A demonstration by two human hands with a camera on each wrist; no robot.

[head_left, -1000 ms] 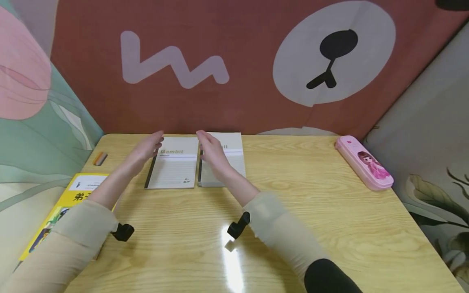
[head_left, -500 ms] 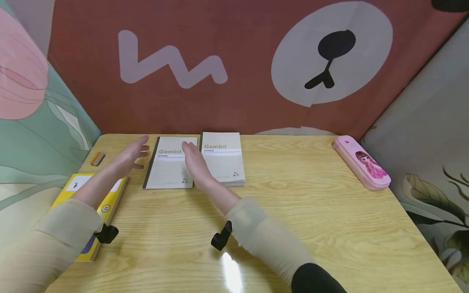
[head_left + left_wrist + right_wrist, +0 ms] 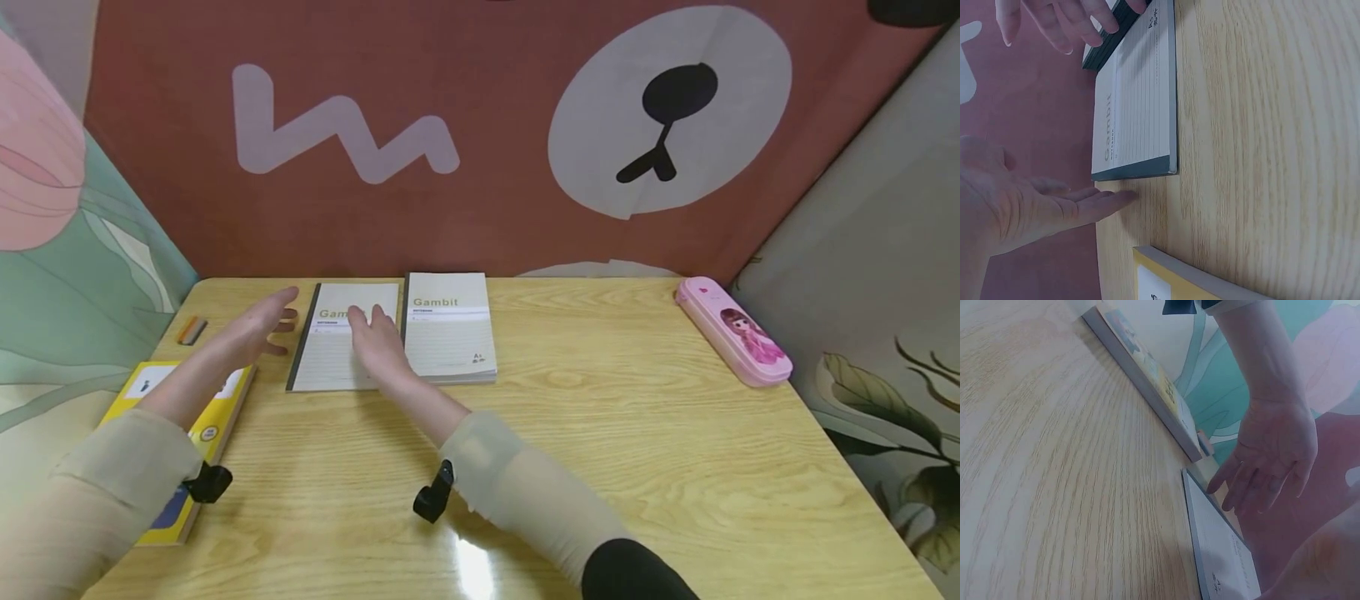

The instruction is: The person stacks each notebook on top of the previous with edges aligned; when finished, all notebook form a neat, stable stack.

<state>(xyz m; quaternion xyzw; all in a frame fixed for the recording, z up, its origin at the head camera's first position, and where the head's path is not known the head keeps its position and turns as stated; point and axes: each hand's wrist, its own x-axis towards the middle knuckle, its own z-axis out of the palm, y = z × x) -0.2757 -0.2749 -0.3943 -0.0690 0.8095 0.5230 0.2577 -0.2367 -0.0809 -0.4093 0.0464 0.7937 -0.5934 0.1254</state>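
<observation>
Two white Gambit notebooks with dark spines lie side by side at the back of the table: the left notebook (image 3: 330, 358) and the thicker-looking right notebook (image 3: 450, 342). My left hand (image 3: 258, 327) hovers just left of the left notebook, fingers spread and holding nothing. Above that notebook is my right hand (image 3: 378, 346), its fingers extended and overlapping the cover in the head view. In the left wrist view the left palm (image 3: 1029, 209) faces the notebook's spine edge, with fingertips near it. The right wrist view shows the left hand (image 3: 1279, 440) with loose, apart fingers.
A thick yellow book (image 3: 213, 433) lies at the left under the left forearm. Behind it are small orange and grey sticks (image 3: 192, 331). A pink pencil case (image 3: 735, 332) sits at the far right. A brown patterned curtain (image 3: 510, 208) hangs along the table's back edge.
Both hands have moved left. My right hand has gone from over the right notebook to over the left one; my left hand has drawn away from the left notebook's edge.
</observation>
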